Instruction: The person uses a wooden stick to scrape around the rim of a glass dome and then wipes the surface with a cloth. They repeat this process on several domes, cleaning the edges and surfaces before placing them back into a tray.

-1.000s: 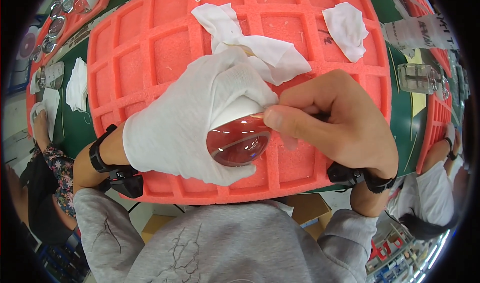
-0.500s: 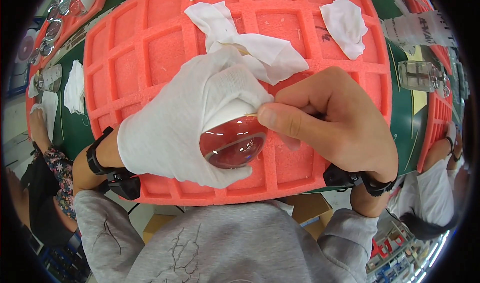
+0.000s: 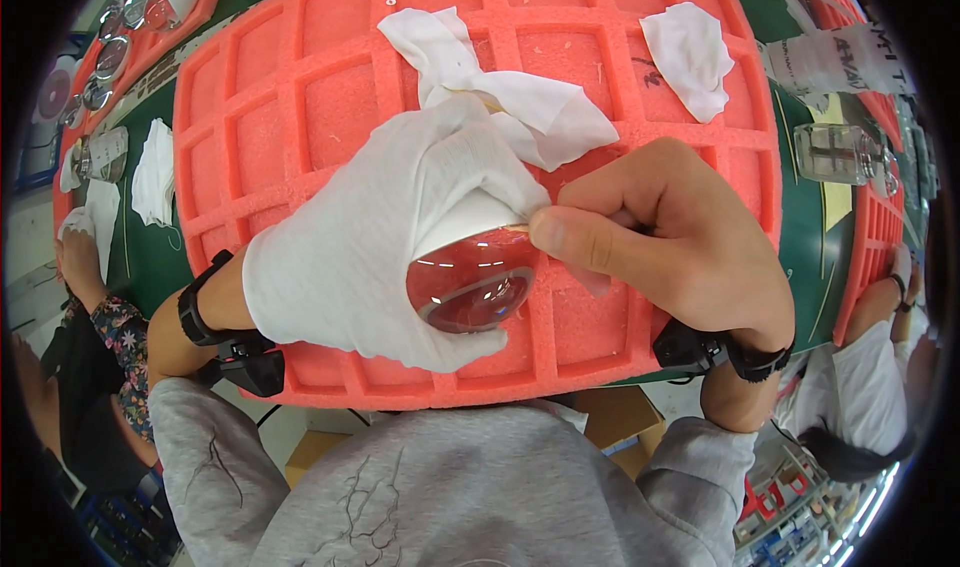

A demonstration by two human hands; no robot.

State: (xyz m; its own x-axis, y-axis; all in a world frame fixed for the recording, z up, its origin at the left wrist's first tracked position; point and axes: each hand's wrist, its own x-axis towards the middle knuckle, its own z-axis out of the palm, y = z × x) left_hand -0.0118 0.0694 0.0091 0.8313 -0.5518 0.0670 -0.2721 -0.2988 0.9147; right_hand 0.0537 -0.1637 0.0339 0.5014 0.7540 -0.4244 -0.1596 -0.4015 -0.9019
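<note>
My left hand, in a white glove, is closed round a glossy, rounded lens-like piece that looks red over the foam. A smooth white area lies along its upper edge, under the gloved fingers. Bare, my right hand pinches thumb and forefinger together at the upper right edge of this piece. A thin tan sliver, like the tip of a stick, shows at those fingertips; the rest of it is hidden. Beyond the gloved hand, a crumpled white cloth lies on the red foam tray.
Another white cloth lies at the tray's far right. A glass jar stands on the green table at right, and white cloths and a second jar at left. Several round glass pieces sit far left. Other people work on both sides.
Both hands and the held piece have shifted slightly to the right and a little up. The grip of each hand looks the same.
</note>
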